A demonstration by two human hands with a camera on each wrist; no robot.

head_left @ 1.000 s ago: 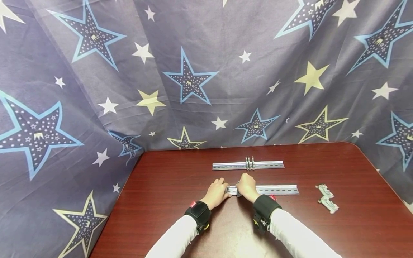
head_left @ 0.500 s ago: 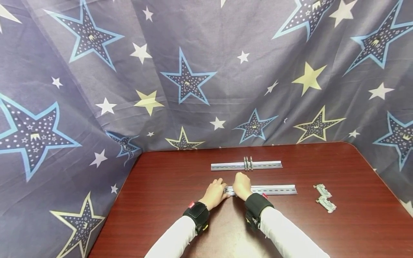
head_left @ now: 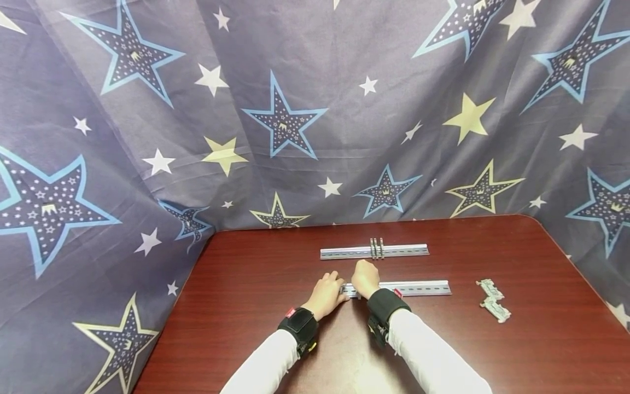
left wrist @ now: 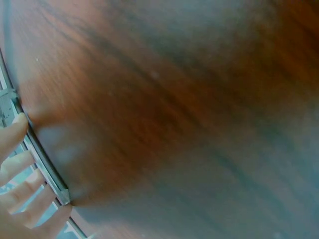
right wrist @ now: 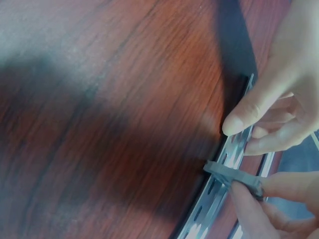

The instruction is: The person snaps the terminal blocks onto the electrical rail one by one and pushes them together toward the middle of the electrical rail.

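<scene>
Above the table, right hand pinches grey piece; wristband label illegible.

- White long sleeves, creased in places: a left sleeve and a right sleeve.
- Broad black bands round both wrists, a left wristband and a right wristband.
- A small red tag on each: left tag, its pale marking too small to read, and right tag.
- Small dark device under the right wristband.
- Yellow spot beneath the left wristband.
</scene>
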